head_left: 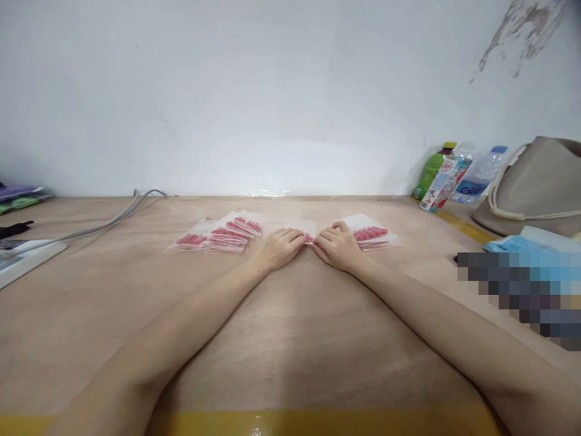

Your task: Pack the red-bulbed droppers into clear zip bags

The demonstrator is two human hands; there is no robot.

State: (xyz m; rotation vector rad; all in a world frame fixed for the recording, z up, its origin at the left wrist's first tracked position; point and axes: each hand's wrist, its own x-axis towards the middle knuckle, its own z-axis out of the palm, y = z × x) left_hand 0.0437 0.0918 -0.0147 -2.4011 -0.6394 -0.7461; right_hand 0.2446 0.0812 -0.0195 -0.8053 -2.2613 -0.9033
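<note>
Both hands meet at a small clear plastic bag (299,226) with red pieces inside, lying on the table in front of me. My left hand (284,248) has its fingers closed at the bag's near left edge. My right hand (338,247) pinches its near right edge, fingertips close to the left ones. Part of the bag is hidden under the hands. Left of them lies a fanned pile of similar bags (227,233) with red pieces. A second stack of such bags (370,233) lies just beyond and right of my right hand.
A grey cable (104,223) runs across the table's left side to a white flat object (31,257). At the back right stand a green bottle (431,172), a carton (445,183), a clear bottle (481,178) and a beige bag (535,181). A blue packet (521,243) lies nearer.
</note>
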